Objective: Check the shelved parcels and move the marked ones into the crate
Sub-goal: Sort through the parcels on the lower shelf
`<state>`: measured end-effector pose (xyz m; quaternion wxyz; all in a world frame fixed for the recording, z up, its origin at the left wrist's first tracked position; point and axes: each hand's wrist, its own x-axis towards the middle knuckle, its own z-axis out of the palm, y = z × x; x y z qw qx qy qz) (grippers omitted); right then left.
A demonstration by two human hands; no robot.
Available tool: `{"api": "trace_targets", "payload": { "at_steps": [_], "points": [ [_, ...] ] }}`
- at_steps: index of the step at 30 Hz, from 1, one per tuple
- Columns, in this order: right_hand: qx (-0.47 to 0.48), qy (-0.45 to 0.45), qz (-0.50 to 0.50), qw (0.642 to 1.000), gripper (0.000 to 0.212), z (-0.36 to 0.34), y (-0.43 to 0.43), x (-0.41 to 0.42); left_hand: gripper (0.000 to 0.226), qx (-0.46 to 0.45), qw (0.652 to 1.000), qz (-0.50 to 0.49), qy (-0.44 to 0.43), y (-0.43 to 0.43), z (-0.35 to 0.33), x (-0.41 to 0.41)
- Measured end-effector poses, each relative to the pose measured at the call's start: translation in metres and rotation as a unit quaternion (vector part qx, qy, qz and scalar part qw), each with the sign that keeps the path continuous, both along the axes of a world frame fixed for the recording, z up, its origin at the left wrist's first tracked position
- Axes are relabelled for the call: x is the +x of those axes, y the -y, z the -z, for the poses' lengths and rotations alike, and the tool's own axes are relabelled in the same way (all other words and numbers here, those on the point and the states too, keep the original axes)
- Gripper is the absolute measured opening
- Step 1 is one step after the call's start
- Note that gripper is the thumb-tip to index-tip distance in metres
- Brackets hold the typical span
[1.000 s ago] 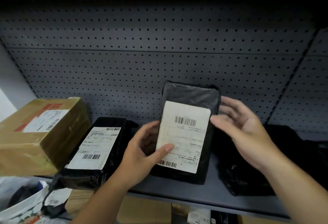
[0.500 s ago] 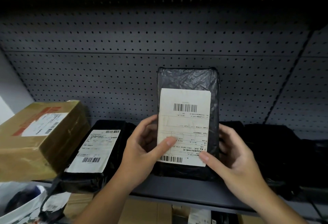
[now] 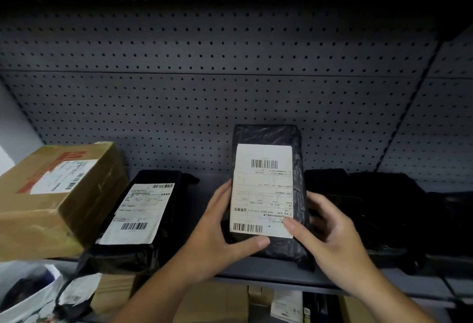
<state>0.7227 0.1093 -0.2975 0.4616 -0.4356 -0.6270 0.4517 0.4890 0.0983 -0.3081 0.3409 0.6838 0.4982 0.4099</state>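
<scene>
View: head camera, looking at a shelf [image 3: 268, 270] with a pegboard back [image 3: 230, 92].
Task parcel [image 3: 298, 169]: black wrap, upright at frame centre; white label [image 3: 263, 192] towards the camera, barcodes at its top and bottom; lower end at the shelf surface, contact unclear.
Left hand [image 3: 215, 240]: at 7 o'clock of the task parcel, grips its lower left edge; thumb across the front just under the label, fingers [image 3: 224, 192] curled round the edge.
Right hand [image 3: 330, 235]: at 5 o'clock of the task parcel, grips its lower right edge; thumb on the label's lower right corner, fingers wrapped behind.
Second parcel [image 3: 176, 194]: black, labelled, flat on the shelf at 9 o'clock of the task parcel, apart from it.
Cardboard box [image 3: 84, 205]: farther out at 9 o'clock, just beside the second parcel.
Dark parcels [image 3: 384, 207]: at 3 o'clock, behind the right hand, detail lost in shadow.
Below the shelf: brown boxes [image 3: 212, 302] at 6 o'clock, white bag [image 3: 25, 299] at 8 o'clock.
</scene>
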Motion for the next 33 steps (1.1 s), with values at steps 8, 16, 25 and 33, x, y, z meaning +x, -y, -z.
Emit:
{"api": "trace_targets", "payload": {
  "at_steps": [8,16,25,33],
  "points": [
    [-0.037,0.136,0.042,0.989,0.021,0.029,-0.004,-0.009,0.094,-0.073,0.996,-0.004,-0.042,0.001,0.022,-0.006],
    [-0.046,0.181,0.067,0.98,0.025,0.036,0.001,-0.031,0.086,-0.088,0.994,-0.033,-0.056,-0.003,0.035,-0.013],
    [0.043,0.288,0.164,0.942,0.056,0.021,0.026,-0.004,0.11,-0.024,0.988,-0.107,-0.11,0.008,0.026,-0.005],
    [0.067,0.43,0.224,0.872,0.063,0.007,0.016,0.079,0.082,0.127,0.969,-0.1,-0.189,0.027,0.01,0.072]
  ]
}}
